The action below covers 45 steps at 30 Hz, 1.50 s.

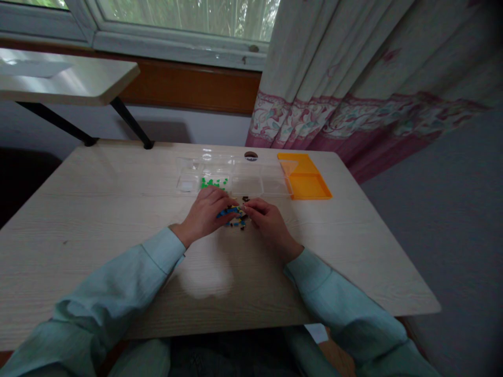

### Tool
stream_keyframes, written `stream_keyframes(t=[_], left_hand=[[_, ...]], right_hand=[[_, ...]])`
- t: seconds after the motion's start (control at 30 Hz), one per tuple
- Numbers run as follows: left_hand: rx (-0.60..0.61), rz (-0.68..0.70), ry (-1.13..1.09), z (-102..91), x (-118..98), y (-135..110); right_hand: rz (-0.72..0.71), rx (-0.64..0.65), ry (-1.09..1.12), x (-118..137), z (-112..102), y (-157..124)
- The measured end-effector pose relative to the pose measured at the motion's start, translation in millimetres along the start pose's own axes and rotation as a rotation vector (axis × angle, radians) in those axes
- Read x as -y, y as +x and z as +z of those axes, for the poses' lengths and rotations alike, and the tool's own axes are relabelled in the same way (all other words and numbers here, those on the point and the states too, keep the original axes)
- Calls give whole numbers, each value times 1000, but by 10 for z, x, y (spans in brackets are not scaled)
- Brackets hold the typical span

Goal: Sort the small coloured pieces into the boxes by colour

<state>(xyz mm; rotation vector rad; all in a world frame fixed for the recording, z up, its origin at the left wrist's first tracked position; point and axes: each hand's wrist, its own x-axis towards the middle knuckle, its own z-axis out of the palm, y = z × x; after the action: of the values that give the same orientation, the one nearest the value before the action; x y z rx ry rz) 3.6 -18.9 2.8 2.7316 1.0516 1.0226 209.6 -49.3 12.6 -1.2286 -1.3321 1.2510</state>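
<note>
A small heap of blue, yellow and dark building-block-like pieces (237, 223) lies on the table between my hands. My left hand (207, 213) reaches over the heap's left side, its thumb and index finger apart with blue pieces showing in the gap. From the right, my right hand (270, 222) comes in with thumb and index finger pinched together. Whatever is in that pinch is too small to name. The fingertips of both hands nearly meet above the heap. Just behind my left hand, small green pieces (212, 183) lie in one compartment of a clear plastic box (247, 186).
An orange tray (310, 187) stands at the box's right end, partly under its clear plastic. Behind the box is a round hole (250, 156) in the wooden table (118, 209). A raised shelf (78, 86) on black legs stands at the back left. A curtain (314, 78) hangs behind the table.
</note>
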Motion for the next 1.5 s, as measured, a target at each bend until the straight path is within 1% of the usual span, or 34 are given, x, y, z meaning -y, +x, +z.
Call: stream_keyframes(t=[0.07,0.13,0.27,0.37,0.6,0.87,0.97,1.07,1.2,1.27,1.33,1.43,1.5], left_hand=[[-1,-5,1,18,-11,-4],[4,-7,2,25,-16,-2],[26,-10,1,11,-29,8],[33,-4,3,2,-38,8],[39,42,20,17,-15,0],[37,-8,-12,-20,-1,12],[16,-62,-5,-36,47,8],[-24,-128,14,-68,149,7],[-126,-226,57,-127,339,10],[-174,-281,76,-150,431,7],[-213,-332,87,-160,500,-3],[-212,-387,74,-151,546,-19],[-198,-396,53,-140,541,-22]], right_hand=[[83,46,67,24,28,-23],[126,77,103,34,51,-40],[126,96,113,23,72,-50],[102,104,67,16,65,-48],[-99,76,-144,-11,21,-54],[-322,56,-343,-36,-51,-12],[-391,12,-452,-10,-131,6],[-441,-30,-554,23,-229,30],[-488,-69,-661,57,-352,55],[-485,-44,-725,68,-409,59],[-477,17,-804,76,-466,57],[-476,138,-892,82,-542,50],[-476,214,-922,83,-582,45]])
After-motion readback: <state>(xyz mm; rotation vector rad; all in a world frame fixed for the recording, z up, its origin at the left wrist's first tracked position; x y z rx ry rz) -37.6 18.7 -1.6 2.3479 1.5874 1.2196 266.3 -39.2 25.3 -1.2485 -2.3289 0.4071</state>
